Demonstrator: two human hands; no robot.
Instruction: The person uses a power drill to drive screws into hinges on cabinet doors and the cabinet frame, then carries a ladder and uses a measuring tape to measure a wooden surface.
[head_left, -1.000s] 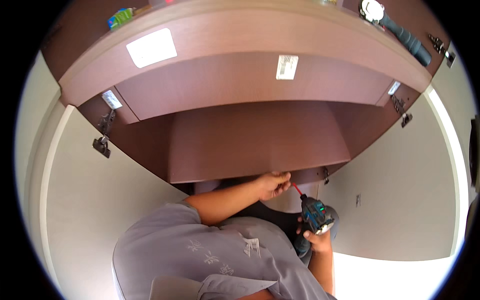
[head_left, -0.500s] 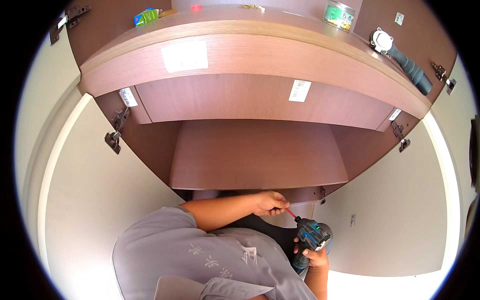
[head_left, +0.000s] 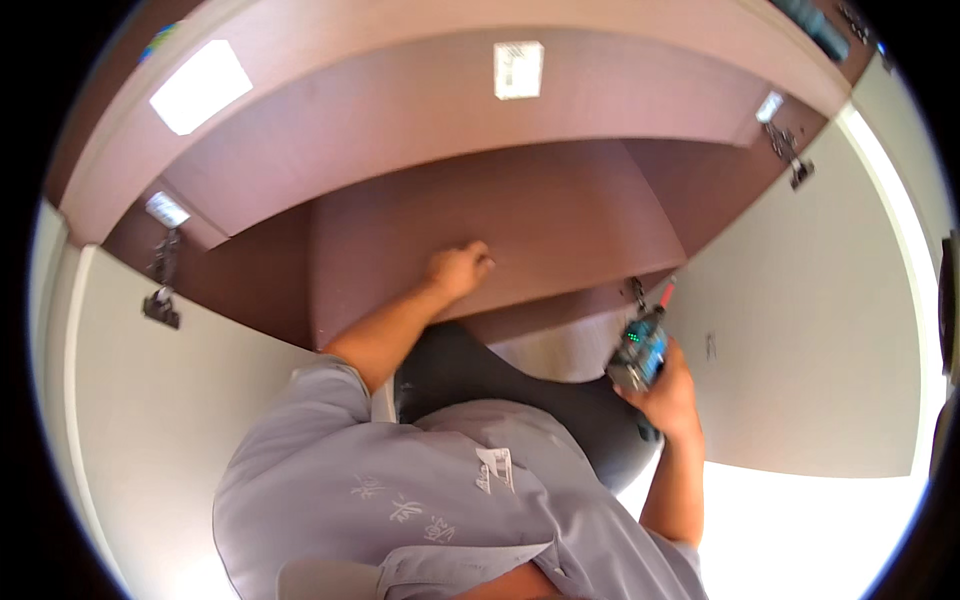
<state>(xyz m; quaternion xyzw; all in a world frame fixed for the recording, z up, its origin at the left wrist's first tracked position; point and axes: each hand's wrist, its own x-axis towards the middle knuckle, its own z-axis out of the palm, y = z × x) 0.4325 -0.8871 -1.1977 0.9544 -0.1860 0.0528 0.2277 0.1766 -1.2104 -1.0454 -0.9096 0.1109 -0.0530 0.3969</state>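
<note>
My right hand is wrapped round the grip of a teal and black cordless drill. A long red bit sticks out of its chuck and points up, close to a dark hinge at the right side of the cabinet. Over the brown lower shelf, near its front edge, is my left hand with its fingers curled closed. Whatever it may hold is hidden or too small to make out.
Pale cabinet doors stand open at left and right. Dark hinges join them to the carcass, one at left and one at right. Above, a wide brown panel bears white labels. A dark tool handle lies at top right.
My left hand has let go of the red bit and moved up and left over the shelf. The drill has risen to the right, its bit now pointing up. The view has tilted and shifted.
</note>
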